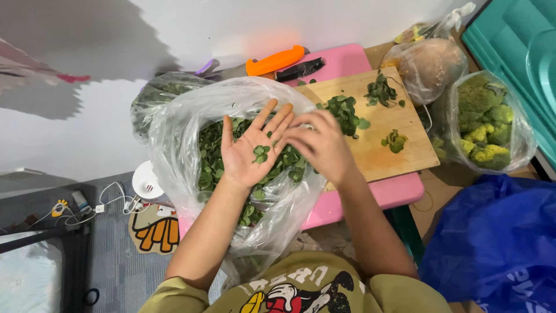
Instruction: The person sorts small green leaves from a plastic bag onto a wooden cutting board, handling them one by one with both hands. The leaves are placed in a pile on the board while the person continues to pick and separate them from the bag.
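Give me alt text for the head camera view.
A left hand lies palm up with a few green leaves on it over a clear plastic bag of leaves; the right hand brushes its fingertips. Beside them, a wooden cutting board.

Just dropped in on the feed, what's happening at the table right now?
A person is working over a clear plastic bag full of green leaves. The left hand is held flat, palm up, above the bag's mouth with a few leaves lying on it. The right hand has its fingertips at that palm, by those leaves. Small heaps of leaves lie on the wooden cutting board beside the bag, on a pink table. A bagged broccoli and an orange-handled knife lie nearby, untouched.
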